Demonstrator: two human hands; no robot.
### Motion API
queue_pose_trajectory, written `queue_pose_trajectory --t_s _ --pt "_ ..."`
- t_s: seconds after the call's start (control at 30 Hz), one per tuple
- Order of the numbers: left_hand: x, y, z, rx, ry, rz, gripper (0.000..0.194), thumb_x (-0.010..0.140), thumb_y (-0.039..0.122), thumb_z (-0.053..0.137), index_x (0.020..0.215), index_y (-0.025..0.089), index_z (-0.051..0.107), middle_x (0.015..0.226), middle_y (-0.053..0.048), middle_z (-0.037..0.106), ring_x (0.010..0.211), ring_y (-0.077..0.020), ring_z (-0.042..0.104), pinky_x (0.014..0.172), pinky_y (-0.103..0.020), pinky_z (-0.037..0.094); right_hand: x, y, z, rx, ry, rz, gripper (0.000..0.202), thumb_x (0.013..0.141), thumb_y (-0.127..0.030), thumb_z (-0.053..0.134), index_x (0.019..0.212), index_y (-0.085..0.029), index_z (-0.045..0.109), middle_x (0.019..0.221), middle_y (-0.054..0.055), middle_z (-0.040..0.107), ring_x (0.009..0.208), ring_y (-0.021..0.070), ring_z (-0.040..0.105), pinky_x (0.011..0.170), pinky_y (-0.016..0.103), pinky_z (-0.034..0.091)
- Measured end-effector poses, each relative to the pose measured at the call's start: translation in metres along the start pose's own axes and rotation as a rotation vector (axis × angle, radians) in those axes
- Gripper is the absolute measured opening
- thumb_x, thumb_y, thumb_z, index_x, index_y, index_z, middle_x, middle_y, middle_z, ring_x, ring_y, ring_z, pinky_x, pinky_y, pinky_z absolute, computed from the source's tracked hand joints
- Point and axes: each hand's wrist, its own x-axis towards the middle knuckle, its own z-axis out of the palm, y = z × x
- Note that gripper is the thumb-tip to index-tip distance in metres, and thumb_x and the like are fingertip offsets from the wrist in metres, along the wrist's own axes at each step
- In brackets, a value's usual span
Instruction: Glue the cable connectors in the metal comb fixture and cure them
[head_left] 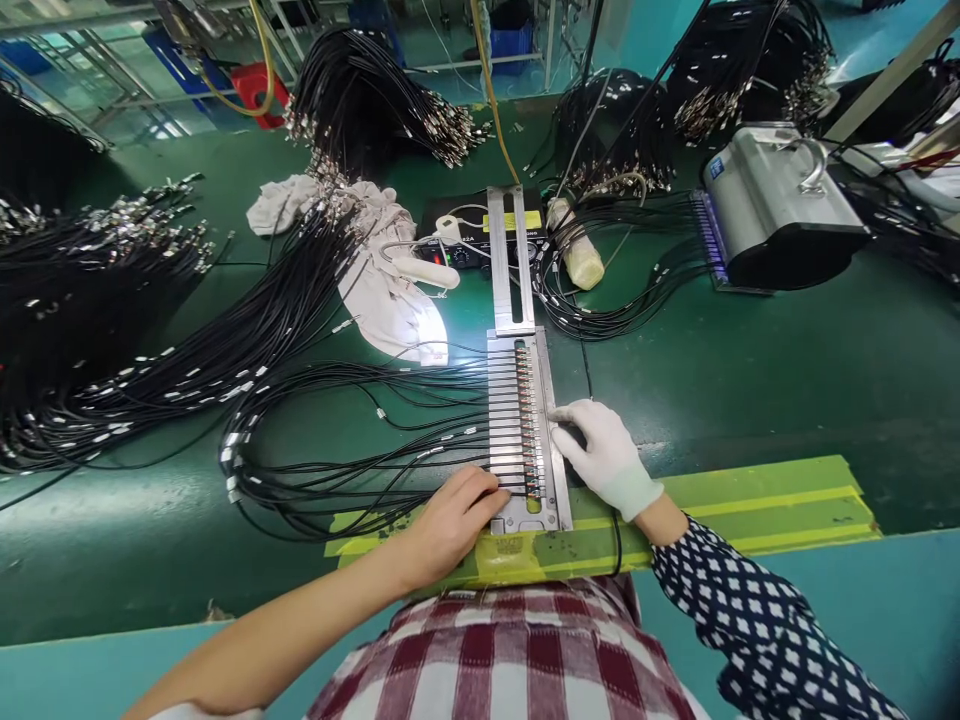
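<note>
A metal fixture [555,470] lies at the bench's front edge, with a row of black cables [420,375] laid across it from the left, their small tips lined up along its slot. My bare left hand [452,520] is at its lower left, thumb and index finger closed around the lowest cable. On the right side, my white-gloved right hand [604,450] touches the fixture's right edge with thumb and index finger a little apart, and nothing shows between them. A slotted metal piece [501,260] extends from the fixture's far end.
Large cable bundles [262,300] cover the left side. Behind the fixture stand a black control box [469,250], a white cloth [382,290] and a wrapped roll [577,250]. A silver machine [787,200] sits at the back right. Yellow-green tape [780,500] lines the front edge.
</note>
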Motion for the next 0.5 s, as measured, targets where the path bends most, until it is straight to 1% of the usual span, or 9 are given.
queue_pose_trajectory --t_s 0.1,0.2,0.27,0.37,0.43,0.5 --pt "-0.010 0.003 -0.001 0.076 -0.004 -0.030 0.035 0.095 0.002 0.040 0.121 0.013 0.061 0.106 -0.012 0.060 0.100 -0.0218 0.054 0.086 -0.036 0.047 0.002 0.000 0.000 0.005 -0.004 0.000 0.018 0.095 -0.027 0.053 0.107 -0.022 0.065 0.106 0.007 0.069 0.101 0.0255 0.060 0.090 0.041 0.044" --pt "-0.017 0.004 0.001 0.177 -0.007 -0.052 0.038 0.094 0.002 0.041 0.123 0.015 0.062 0.103 -0.012 0.061 0.096 -0.0220 0.055 0.082 -0.036 0.046 0.002 -0.001 0.000 0.010 -0.002 -0.004 0.018 0.095 -0.028 0.052 0.106 -0.022 0.065 0.106 0.007 0.069 0.101 0.0250 0.060 0.089 0.041 0.045" --pt "-0.018 0.004 0.003 0.175 -0.004 -0.045 0.038 0.093 0.002 0.041 0.122 0.015 0.063 0.102 -0.011 0.062 0.092 -0.0207 0.056 0.079 -0.035 0.046 0.000 -0.003 0.001 0.007 0.006 -0.006 0.017 0.095 -0.029 0.052 0.105 -0.022 0.065 0.105 0.007 0.069 0.100 0.0248 0.060 0.089 0.041 0.045" --pt "-0.016 0.004 0.005 0.155 0.033 -0.028 0.039 0.091 0.002 0.039 0.119 0.015 0.063 0.100 -0.011 0.063 0.088 -0.0195 0.057 0.077 -0.033 0.049 -0.002 0.000 0.001 -0.007 0.022 -0.024 0.016 0.095 -0.030 0.052 0.101 -0.022 0.065 0.102 0.007 0.069 0.099 0.0240 0.061 0.089 0.040 0.047" --pt "-0.013 0.005 0.005 0.157 0.052 -0.028 0.039 0.091 0.004 0.039 0.118 0.016 0.064 0.099 -0.011 0.063 0.086 -0.0196 0.058 0.075 -0.032 0.050 0.005 0.008 -0.002 0.011 0.002 -0.050 0.018 0.094 -0.030 0.052 0.103 -0.023 0.066 0.100 0.005 0.070 0.095 0.0218 0.063 0.087 0.038 0.049" --pt "-0.010 0.005 0.002 0.152 0.054 -0.035 0.037 0.092 0.006 0.039 0.119 0.017 0.063 0.097 -0.011 0.064 0.085 -0.0202 0.059 0.073 -0.032 0.051 0.023 0.020 -0.011 0.029 0.011 -0.035 0.024 0.095 -0.032 0.049 0.110 -0.023 0.065 0.101 0.005 0.071 0.091 0.0194 0.065 0.084 0.035 0.052"
